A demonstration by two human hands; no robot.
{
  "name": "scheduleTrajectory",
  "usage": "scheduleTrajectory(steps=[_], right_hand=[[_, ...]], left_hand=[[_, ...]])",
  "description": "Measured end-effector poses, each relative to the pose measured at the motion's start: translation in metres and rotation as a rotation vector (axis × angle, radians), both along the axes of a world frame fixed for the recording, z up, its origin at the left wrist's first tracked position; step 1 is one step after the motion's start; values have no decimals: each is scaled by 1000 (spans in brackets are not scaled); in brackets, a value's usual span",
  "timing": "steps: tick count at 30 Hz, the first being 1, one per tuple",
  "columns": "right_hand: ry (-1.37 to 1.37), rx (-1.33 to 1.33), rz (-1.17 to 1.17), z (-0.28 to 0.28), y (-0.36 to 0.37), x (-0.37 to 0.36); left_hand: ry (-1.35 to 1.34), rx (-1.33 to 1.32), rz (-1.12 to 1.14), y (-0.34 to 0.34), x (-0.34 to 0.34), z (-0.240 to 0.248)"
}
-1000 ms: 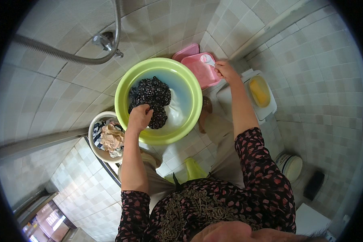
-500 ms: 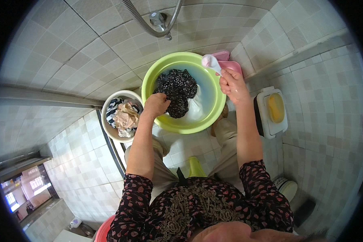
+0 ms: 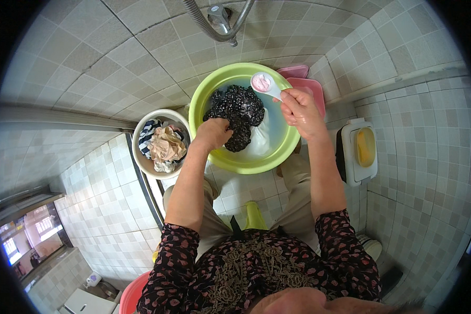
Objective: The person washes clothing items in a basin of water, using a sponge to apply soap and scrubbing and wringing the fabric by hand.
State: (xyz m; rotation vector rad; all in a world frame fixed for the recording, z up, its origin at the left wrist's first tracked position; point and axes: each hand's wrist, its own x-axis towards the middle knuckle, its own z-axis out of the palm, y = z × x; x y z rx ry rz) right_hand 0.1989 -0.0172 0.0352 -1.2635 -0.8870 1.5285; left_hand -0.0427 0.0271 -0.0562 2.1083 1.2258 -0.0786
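Observation:
My right hand [image 3: 303, 112] grips the handle of a white scoop [image 3: 275, 92]. Pinkish powder [image 3: 260, 82] lies in its bowl, above the right part of a green washbasin [image 3: 198, 89]. Bluish, cloudy water partly fills the basin. A black garment with light specks [image 3: 238, 107] is bunched there, next to a white cloth [image 3: 260, 137] that is partly under water. My left hand [image 3: 214, 133] reaches over the basin's near left rim, its fingers closed on the near left edge of the black garment.
A cream bucket [image 3: 141, 168] of crumpled clothes [image 3: 167, 146] stands left of the basin. Pink tubs [image 3: 314, 86] sit behind it at right. A white bin with a yellow panel [image 3: 366, 146] is at my right. A metal hose [image 3: 214, 34] hangs on the tiled wall.
The scoop has tilted so its bowl faces up, showing the powder more plainly, and sits slightly left over the basin. My left hand still holds the black garment. The view has shifted a little.

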Motion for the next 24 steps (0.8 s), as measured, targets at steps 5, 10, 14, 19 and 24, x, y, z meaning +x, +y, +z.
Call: scheduleTrajectory(steps=[5, 10, 14, 19, 24], right_hand=[[6, -25, 52, -8, 11, -16], [53, -29, 141, -16, 13, -29], [35, -35, 129, -10, 10, -30], [-11, -65, 192, -11, 8, -11], [72, -55, 197, -13, 3, 7]], left_hand=[[-49, 23, -143, -18, 7, -17], [-19, 6, -163, -15, 6, -17], [-51, 17, -144, -15, 4, -14], [30, 24, -62, -7, 3, -12], [193, 29, 103, 2, 8, 8]])
